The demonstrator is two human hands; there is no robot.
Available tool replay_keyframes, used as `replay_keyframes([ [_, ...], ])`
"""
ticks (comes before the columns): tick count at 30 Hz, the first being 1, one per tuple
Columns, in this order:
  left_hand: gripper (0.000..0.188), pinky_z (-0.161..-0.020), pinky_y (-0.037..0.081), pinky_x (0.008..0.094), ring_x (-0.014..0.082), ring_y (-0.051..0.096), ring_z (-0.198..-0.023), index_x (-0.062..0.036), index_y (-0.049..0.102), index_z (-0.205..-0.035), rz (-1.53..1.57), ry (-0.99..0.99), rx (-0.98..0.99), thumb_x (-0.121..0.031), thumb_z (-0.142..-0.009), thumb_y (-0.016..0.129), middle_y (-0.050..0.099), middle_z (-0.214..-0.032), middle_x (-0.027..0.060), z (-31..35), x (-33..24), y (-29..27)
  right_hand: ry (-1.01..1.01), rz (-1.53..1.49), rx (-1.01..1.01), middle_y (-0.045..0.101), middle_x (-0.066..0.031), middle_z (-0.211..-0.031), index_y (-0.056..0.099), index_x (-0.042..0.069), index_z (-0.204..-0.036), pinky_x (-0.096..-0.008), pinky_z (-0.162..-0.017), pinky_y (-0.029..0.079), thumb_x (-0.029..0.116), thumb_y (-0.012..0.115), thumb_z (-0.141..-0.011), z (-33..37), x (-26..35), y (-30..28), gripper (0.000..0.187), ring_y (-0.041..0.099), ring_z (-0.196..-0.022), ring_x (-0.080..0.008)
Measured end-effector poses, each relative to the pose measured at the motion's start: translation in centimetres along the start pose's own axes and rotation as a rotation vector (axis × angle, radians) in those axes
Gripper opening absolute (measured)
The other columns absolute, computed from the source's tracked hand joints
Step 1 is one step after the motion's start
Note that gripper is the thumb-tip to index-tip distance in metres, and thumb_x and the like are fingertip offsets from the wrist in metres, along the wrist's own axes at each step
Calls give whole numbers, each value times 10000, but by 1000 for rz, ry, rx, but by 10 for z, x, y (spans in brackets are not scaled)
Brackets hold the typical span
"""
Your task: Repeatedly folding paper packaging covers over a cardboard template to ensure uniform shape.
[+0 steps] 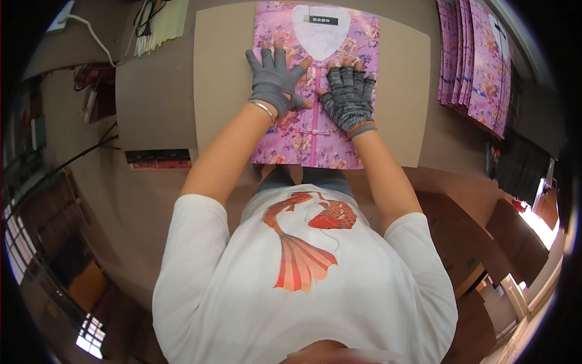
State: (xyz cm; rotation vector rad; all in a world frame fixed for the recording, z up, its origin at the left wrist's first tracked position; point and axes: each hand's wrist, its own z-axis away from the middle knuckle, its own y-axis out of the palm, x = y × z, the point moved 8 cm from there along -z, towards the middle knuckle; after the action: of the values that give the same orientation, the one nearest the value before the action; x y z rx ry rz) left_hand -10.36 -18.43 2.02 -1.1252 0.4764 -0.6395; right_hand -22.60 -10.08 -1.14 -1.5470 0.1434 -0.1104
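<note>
A folded pink-purple floral garment lies flat in front of me, with a bright pink centre strip and knotted closures down its middle. Its neck opening, at the far end, shows a pale lining with a dark label. My left hand, in a plain grey fingerless glove, rests on the garment's left half with fingers spread. On the right half lies my right hand, flat, in a mottled dark grey fingerless glove with an orange-edged cuff. Both palms press on the cloth, and neither hand grips anything.
Under the garment is a large beige board on the table. At the right stands a stack of similar folded floral garments. Pale yellow-green sheets with dark cords lie at the far left. A white cable curves nearby.
</note>
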Motion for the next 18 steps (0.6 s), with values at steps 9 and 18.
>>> replay_keyframes([
  [9, 960, -1147, 177, 668, 235, 244, -1483, -68, 383, -1485, -141, 88, 86, -479, -726, 803, 265, -1608, 88, -13, -35, 3, 222, 51, -321, 319, -219, -1571, 349, 112, -1521, -645, -1121, 221, 531, 477, -936, -162, -129, -13, 731, 303, -1446, -407],
  [18, 934, -1139, 178, 675, 214, 273, -1475, -63, 369, -1491, -141, 101, 89, -496, -764, 762, 261, -1607, 90, -11, -33, -1, -134, 148, 3, 421, -201, -1493, 398, 93, -1480, -623, -1095, 267, 466, 608, -866, -59, -64, -25, 749, 352, -1413, -387],
])
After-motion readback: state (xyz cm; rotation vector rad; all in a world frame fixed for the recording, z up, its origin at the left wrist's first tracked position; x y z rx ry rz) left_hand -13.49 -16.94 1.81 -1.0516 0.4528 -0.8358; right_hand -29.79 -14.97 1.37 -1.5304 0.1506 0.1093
